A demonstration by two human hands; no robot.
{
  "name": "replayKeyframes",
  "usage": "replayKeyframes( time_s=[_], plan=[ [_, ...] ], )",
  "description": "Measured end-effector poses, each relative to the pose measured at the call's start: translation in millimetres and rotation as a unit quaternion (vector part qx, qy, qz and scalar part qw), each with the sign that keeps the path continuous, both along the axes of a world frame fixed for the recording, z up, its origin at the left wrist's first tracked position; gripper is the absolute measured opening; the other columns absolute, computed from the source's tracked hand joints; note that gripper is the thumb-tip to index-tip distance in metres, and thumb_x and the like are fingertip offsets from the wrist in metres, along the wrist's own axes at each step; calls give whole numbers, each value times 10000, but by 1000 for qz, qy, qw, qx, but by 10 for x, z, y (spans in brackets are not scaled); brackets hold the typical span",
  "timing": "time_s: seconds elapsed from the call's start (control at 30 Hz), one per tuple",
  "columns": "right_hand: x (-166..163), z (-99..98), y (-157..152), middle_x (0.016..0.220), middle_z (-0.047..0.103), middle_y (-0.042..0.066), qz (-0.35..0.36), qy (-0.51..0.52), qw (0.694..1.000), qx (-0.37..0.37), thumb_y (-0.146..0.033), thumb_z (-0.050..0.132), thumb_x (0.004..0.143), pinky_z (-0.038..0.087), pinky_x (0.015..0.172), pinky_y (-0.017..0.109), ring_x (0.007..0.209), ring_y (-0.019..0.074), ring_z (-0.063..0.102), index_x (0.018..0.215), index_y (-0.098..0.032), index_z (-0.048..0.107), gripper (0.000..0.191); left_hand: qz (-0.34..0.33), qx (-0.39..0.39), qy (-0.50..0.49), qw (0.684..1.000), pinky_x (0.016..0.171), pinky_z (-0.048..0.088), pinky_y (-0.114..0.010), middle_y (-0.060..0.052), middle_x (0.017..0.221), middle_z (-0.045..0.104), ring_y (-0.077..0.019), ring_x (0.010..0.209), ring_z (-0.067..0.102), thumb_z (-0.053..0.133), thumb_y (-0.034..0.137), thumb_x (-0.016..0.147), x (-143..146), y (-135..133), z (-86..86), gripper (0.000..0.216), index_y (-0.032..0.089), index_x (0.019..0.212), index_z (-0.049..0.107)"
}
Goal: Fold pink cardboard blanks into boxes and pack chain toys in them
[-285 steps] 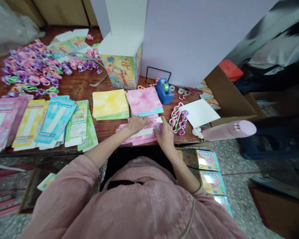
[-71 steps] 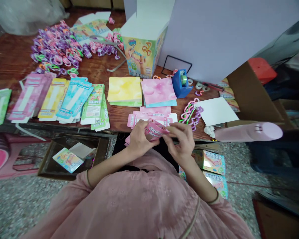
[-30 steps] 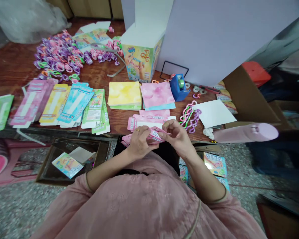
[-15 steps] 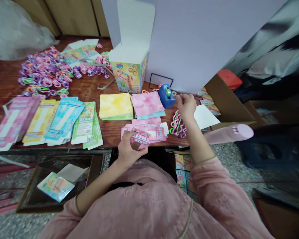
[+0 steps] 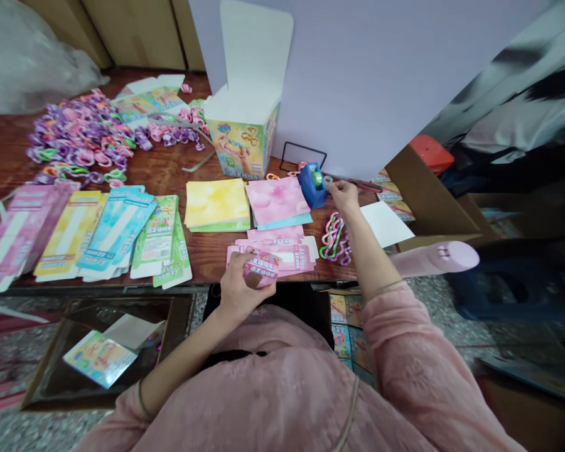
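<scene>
My left hand (image 5: 240, 289) is closed around a small pink printed box (image 5: 260, 269) with a round cut-out, held at the table's front edge. Under and behind it lie flat pink cartons (image 5: 294, 256). My right hand (image 5: 346, 198) has its fingertips pinched together at the front end of a blue tape dispenser (image 5: 313, 186). Whatever is between those fingertips is too small to make out. Pink, green and purple wavy loops (image 5: 334, 238) lie just below my right wrist. Pink cards (image 5: 280, 201) and yellow cards (image 5: 216, 204) are stacked left of the dispenser.
Pink, yellow, blue and green flat cartons (image 5: 108, 229) line the left front. Behind them is a heap of colourful loops (image 5: 80, 132). An opened display box (image 5: 245, 147) stands at the back. A pink cylinder (image 5: 435, 258) juts out at right, near a cardboard box (image 5: 437, 194).
My right hand has shifted left, closer to the tape dispenser's front end. My left hand still holds the pink box in nearly the same place. The view has moved slightly.
</scene>
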State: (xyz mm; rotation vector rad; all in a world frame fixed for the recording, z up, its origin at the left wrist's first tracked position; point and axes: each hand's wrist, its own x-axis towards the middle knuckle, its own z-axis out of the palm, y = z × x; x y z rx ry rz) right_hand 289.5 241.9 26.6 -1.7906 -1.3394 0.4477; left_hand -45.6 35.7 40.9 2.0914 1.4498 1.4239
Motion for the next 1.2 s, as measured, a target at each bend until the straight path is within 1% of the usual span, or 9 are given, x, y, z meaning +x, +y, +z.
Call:
replayKeyframes(
  time_s=[0.27,0.47,0.6,0.7,0.73,0.8,0.87,0.97,1.2],
  plan=[
    [-145,-267,-203,655,600,7,-78,83,994,3,-363,595,861,525,717,324,692,177,600,700,-209,552,226,15,-59,-89,994,845,555,-351,-29,1124,643,-227,977,688,866,329,615,56,90,96,678,238,1191,521],
    [-218,-161,-240,690,591,27,-126,76,989,-11,-274,634,793,517,866,417,774,225,599,655,-241,486,204,-44,-54,-143,987,900,519,-363,-36,1116,602,-219,1004,642,855,298,634,74,158,126,658,232,1187,506],
    [-367,28,-428,742,606,43,-121,81,989,0,-297,615,843,500,949,446,841,235,607,675,-247,465,230,-53,-53,-151,986,916,511,-378,-39,1113,585,-223,1008,630,866,283,608,101,168,110,690,233,1189,496],
    [-606,291,-723,786,622,29,-52,139,989,8,-419,613,898,536,908,403,820,201,623,727,-237,509,271,-42,-44,-148,987,920,520,-377,-35,1110,591,-223,1010,642,874,270,598,106,171,95,705,232,1191,494],
    [-706,399,-860,807,632,22,28,218,976,-4,-474,641,896,552,876,384,816,190,632,755,-232,547,295,-34,-41,-146,988,912,526,-372,-32,1105,596,-220,1000,649,878,267,599,105,170,90,712,233,1196,492],
    [-915,618,-1175,866,667,22,198,365,906,-83,-550,754,822,580,840,367,847,184,659,817,-227,633,345,-14,-31,-138,990,890,539,-362,-28,1102,611,-214,981,664,888,262,601,104,166,81,724,235,1205,489],
    [-1108,811,-1484,859,680,24,290,420,844,-165,-565,825,770,590,827,339,861,175,667,820,-216,687,379,7,-13,-123,992,880,548,-356,-29,1112,624,-216,989,678,897,249,597,106,155,73,731,237,1206,494],
    [-1311,996,-1793,821,683,4,323,439,806,-231,-547,866,745,584,830,309,822,149,664,788,-208,694,382,25,18,-98,995,891,559,-365,-30,1123,635,-236,1029,693,905,224,569,109,131,63,768,244,1220,497],
    [-1425,1023,-1860,806,688,-27,293,434,809,-268,-484,855,778,573,808,257,787,119,669,772,-211,686,320,43,62,-37,997,828,592,-361,-39,1140,650,-251,1027,721,903,239,583,86,104,-2,781,258,1242,483]
  ],
)
